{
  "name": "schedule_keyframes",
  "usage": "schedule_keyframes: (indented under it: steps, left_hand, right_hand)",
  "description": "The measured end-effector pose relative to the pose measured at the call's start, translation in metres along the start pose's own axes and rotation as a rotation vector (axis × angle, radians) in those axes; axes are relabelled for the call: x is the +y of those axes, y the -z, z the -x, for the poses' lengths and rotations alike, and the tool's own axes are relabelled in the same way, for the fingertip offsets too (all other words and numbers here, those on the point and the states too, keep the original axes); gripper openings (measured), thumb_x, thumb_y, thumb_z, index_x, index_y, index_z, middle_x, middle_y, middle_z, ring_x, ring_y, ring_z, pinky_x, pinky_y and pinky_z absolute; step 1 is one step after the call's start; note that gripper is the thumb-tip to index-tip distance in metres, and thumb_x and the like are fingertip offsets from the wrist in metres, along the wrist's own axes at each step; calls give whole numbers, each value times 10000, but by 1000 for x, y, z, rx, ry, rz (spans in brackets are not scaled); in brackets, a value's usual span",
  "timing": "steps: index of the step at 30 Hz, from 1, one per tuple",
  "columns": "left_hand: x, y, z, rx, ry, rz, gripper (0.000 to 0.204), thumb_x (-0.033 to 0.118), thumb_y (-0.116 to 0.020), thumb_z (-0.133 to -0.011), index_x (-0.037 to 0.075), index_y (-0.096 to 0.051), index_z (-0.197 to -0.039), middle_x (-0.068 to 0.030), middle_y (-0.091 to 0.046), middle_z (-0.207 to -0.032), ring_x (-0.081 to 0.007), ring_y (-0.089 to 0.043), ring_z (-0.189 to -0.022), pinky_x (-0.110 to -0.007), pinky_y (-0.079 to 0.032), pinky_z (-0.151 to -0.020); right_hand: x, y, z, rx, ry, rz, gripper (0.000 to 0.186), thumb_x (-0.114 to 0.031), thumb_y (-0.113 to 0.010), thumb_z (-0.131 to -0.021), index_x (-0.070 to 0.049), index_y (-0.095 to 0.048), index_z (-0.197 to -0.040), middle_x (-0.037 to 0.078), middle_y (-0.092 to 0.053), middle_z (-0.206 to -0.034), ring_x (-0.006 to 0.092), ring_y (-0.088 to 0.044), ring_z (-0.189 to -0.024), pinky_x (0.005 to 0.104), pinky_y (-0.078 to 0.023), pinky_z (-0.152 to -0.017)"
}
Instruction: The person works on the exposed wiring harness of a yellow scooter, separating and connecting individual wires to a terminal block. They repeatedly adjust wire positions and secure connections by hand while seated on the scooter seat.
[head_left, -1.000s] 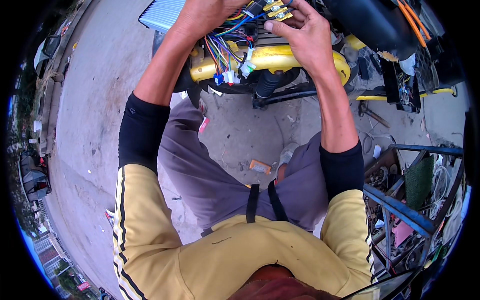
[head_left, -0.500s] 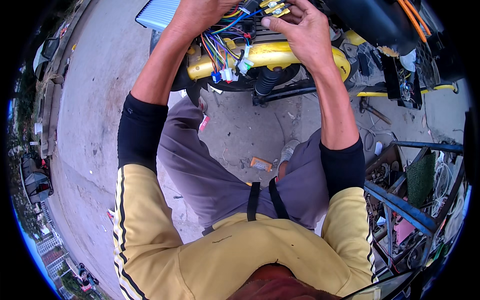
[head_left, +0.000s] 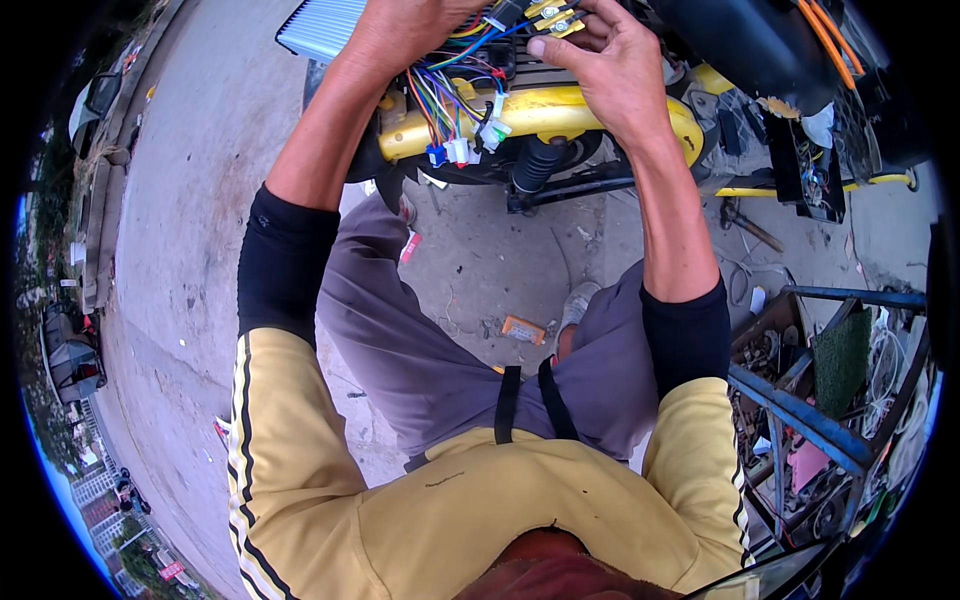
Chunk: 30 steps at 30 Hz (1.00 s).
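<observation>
My left hand (head_left: 418,22) is at the top edge over a bundle of coloured wires; its fingertips are cut off, so its grip is hidden. Thumb and fingers of my right hand (head_left: 622,62) close around the right side of a yellow terminal block (head_left: 552,20) with metal screws. Blue and other wires run from the block toward my left hand. Below, loose wires (head_left: 432,98) end in white and blue plug connectors (head_left: 457,152), hanging over the yellow frame (head_left: 545,112) of a vehicle. Beside my left wrist lies a finned silver metal box (head_left: 318,30).
A black shock absorber (head_left: 540,165) sits under the frame. To the right are a black box with wires (head_left: 808,175), a hammer (head_left: 752,226) on the ground and a blue metal rack (head_left: 805,415) with scrap. An orange box (head_left: 523,329) lies between my feet.
Both hands stay at the same spot, with only a slight shift of the whole view. The wires and plugs hang nearly as before.
</observation>
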<state>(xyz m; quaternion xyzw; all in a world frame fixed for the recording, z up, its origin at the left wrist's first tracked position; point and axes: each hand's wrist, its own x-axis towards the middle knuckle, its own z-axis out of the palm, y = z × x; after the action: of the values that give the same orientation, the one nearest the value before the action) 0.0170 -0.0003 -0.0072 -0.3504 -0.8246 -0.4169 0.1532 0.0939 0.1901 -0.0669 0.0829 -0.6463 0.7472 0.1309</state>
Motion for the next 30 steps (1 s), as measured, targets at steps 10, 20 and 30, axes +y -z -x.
schedule_keyframes:
  steps: [10, 20, 30]
  left_hand:
    - [0, 0, -1, -2, -9, -29, 69, 38, -717, -888, 17, -653, -903, 0, -547, -716, -77, -497, -683, -272, -435, -614]
    - [2, 1, -1, -9, 5, -32, 68, 35, -713, -888, 23, -646, -888, 13, -536, -695, -74, -486, -667, -270, -430, -603]
    - [1, 0, 0, -7, 1, -16, 63, 38, -714, -897, 22, -653, -899, 10, -545, -701, -74, -494, -675, -272, -437, -609]
  right_hand:
    - [-2, 0, 0, -3, -8, 14, 473, 109, -763, -821, 35, -630, -1269, 63, -730, -1080, 114, -673, -953, 268, -555, -854]
    - [-5, 0, 1, -3, -13, 25, 474, 107, -769, -821, 35, -633, -1270, 62, -731, -1076, 115, -674, -950, 269, -559, -853]
    - [-7, -1, 2, 12, -18, 62, 465, 102, -772, -814, 33, -641, -1255, 61, -735, -1066, 117, -675, -947, 271, -559, -854]
